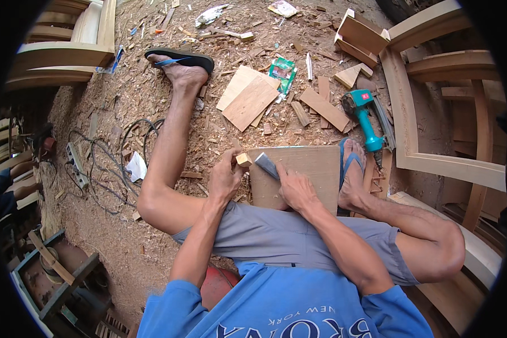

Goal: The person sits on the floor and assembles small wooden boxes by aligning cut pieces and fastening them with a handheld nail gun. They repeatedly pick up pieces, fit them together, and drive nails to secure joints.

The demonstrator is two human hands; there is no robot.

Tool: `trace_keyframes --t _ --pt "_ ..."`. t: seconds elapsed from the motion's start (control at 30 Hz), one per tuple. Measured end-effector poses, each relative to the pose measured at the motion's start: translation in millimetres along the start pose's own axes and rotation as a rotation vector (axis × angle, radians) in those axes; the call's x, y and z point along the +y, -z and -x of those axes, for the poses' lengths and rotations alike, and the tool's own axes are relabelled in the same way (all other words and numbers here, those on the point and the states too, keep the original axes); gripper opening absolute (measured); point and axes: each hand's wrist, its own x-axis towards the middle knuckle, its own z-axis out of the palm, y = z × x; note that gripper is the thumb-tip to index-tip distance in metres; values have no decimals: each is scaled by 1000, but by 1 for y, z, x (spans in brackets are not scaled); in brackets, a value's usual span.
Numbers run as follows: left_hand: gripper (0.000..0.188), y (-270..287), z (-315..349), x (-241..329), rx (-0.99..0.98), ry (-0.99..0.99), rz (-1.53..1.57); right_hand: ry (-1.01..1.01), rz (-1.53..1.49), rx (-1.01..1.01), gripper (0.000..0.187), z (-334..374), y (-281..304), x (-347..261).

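Note:
My left hand (225,179) is closed around a small pale wooden block (244,160), whose end sticks out past the fingers. A chisel (267,165) with a broad grey metal blade is gripped in my right hand (298,189), index finger stretched along the blade; its handle is hidden in the hand. The blade points up and left toward the block, with a small gap between them. Both hands are over or beside a flat brown wooden board (265,188) that lies between my legs.
Wood shavings and offcuts cover the floor, with thin plywood pieces (252,104) ahead. A teal nail gun (370,124) lies by my right foot. Wooden frames (403,107) stand at right and far left. A power strip (77,164) and tangled black cables (104,180) lie at left.

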Motion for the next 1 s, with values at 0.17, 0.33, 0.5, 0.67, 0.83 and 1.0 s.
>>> trace_keyframes --t 0.17,0.33,0.5,0.67,0.83,1.0 --pt "31 -8 4 12 -53 -202 -246 -217 -484 236 70 22 51 20" --pt "25 -14 4 8 -9 -248 -373 -518 -1409 -389 69 39 76 -11" --pt "27 -14 6 3 -88 -178 -435 -317 -996 -532 66 18 62 -31" --pt "34 -5 8 4 -221 -216 -487 -393 -1109 -674 62 2 76 -29" --pt "40 2 3 4 -294 -258 -506 -546 -1253 -820 68 -14 92 -36" --pt "47 7 -2 -1 -295 -369 -489 -451 -1117 -749 67 -22 65 -44"
